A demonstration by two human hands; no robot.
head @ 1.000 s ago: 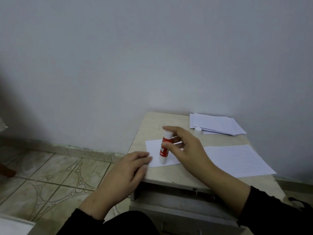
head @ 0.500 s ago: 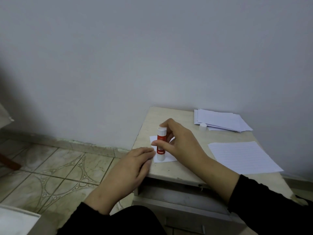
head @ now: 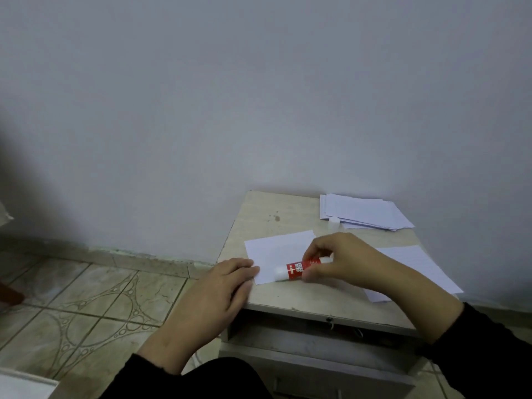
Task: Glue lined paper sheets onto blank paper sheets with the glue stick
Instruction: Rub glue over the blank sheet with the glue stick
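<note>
Fingers of right hand (head: pixel 339 260) pinch cylindrical red glue stick (head: pixel 298 269); left hand (head: pixel 227 286) flat on smooth blank sheet (head: pixel 276 251).

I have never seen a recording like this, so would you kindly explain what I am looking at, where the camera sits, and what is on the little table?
There is no machine here: a person wears one wide-angle camera on the head, looking down at their own bare hands. The right hand holds a red glue stick, tilted low with its white end on a small blank sheet. The left hand rests flat at that sheet's near corner. On the small table also lie a lined sheet to the right, a stack of papers at the back, and a small white cap beside the stack.
</note>
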